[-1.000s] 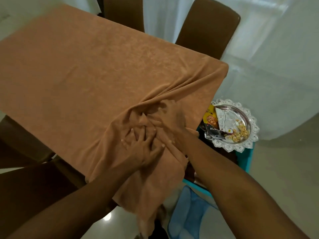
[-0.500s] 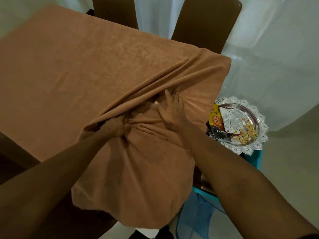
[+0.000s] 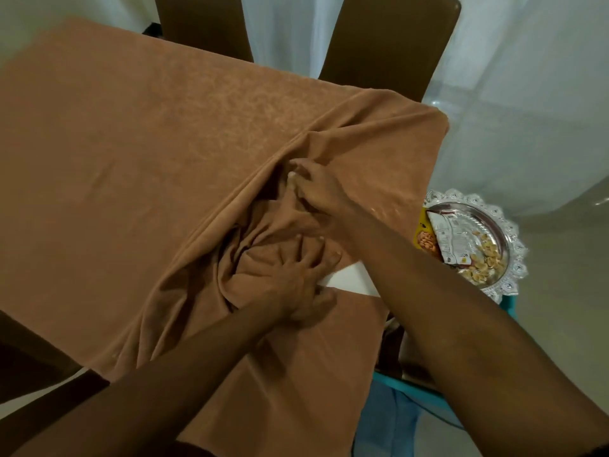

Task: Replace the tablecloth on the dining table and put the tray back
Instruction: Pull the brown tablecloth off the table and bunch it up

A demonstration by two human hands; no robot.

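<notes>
Dining table (image 3: 349, 280), right half: a tan tablecloth (image 3: 131, 159) covers nearly all of it. Its near corner hangs off the edge toward you, beside a teal stool (image 3: 412, 387) and a blue cloth (image 3: 395, 427) low at the right. Both your bare forearms reach in from the bottom and meet where the tablecloth is gathered into a heap of deep folds.

Your left hand (image 3: 290, 278) lies on the nearer side of that heap, fingers spread and fairly straight, pressing the bunched fabric down. Just to its right, a small wedge of bare white tabletop shows between your two wrists.

Your right hand (image 3: 323, 196) sits just beyond, close to the left; whether the two touch cannot be told. Its fingers are curled, pinching a raised fold of the tablecloth. From that pinch long ridges run out toward the far right corner, while the left half lies flat and smooth.

Off the table's right edge, apart from both hands, the silver tray (image 3: 515, 255) with a scalloped rim sits over the stool. It holds snack packets (image 3: 451, 239) and loose nuts (image 3: 487, 255).

Farther back, two brown chairs (image 3: 389, 44) stand at the table's far side against a white curtain (image 3: 286, 28), and pale floor (image 3: 560, 324) fills the right.
</notes>
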